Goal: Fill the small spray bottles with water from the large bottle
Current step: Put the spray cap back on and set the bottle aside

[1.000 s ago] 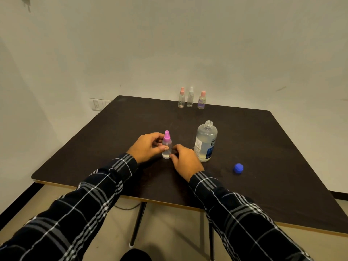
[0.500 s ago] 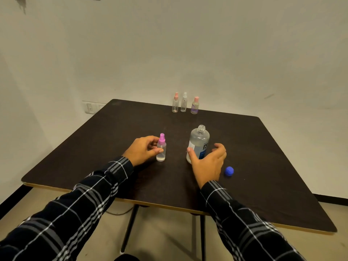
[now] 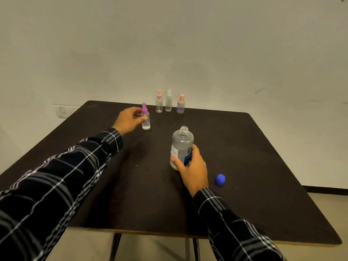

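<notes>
My left hand (image 3: 130, 120) grips a small clear spray bottle with a purple top (image 3: 145, 117), held out toward the far side of the dark table (image 3: 263, 157). My right hand (image 3: 192, 168) is wrapped round the lower part of the large uncapped water bottle (image 3: 181, 146), which stands upright at mid-table. Three more small spray bottles stand in a row at the table's far edge: a pink-topped one (image 3: 159, 102), a white-topped one (image 3: 168, 101) and a pink-topped one with a purple label (image 3: 181, 104).
The large bottle's blue cap (image 3: 220, 179) lies on the table just right of my right hand. A pale wall rises right behind the far edge. A wall socket (image 3: 62, 111) sits low at the left. Floor shows beyond the near table edge.
My left hand has carried the purple-topped bottle from near mid-table out toward the row at the back. My right hand left that small bottle and closed round the large bottle.
</notes>
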Demonstrator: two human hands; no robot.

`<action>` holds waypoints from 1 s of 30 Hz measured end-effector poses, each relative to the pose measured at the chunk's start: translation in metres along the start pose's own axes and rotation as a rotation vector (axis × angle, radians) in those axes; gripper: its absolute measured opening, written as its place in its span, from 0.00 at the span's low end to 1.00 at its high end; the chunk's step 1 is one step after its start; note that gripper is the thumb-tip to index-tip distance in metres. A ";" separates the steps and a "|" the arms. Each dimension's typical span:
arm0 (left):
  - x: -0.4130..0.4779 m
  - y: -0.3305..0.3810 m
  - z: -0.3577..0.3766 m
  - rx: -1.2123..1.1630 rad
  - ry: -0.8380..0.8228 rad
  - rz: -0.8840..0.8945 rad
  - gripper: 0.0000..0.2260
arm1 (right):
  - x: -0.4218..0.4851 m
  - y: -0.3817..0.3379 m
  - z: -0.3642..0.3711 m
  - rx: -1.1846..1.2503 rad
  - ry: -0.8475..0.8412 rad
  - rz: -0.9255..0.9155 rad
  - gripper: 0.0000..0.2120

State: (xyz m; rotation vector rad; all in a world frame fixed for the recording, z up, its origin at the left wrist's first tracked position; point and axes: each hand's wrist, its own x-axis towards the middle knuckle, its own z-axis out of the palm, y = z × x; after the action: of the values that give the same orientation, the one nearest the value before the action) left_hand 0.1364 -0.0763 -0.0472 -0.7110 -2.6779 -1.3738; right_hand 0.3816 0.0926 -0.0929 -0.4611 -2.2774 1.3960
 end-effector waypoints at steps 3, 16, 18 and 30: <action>0.036 -0.013 0.012 -0.008 0.120 -0.078 0.20 | 0.008 0.001 0.001 0.001 -0.025 -0.005 0.29; 0.120 -0.050 0.049 0.107 0.287 -0.129 0.15 | 0.018 0.017 0.012 0.005 0.016 -0.033 0.29; 0.127 -0.052 0.053 0.108 0.291 -0.143 0.15 | 0.019 0.016 0.011 -0.009 0.000 -0.028 0.29; 0.156 -0.041 0.075 0.094 0.329 -0.167 0.16 | 0.021 0.016 0.010 -0.023 -0.038 -0.006 0.32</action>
State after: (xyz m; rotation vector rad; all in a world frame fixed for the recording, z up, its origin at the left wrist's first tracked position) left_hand -0.0076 0.0200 -0.0847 -0.2318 -2.5605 -1.2574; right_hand 0.3593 0.1017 -0.1072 -0.4389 -2.3255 1.3883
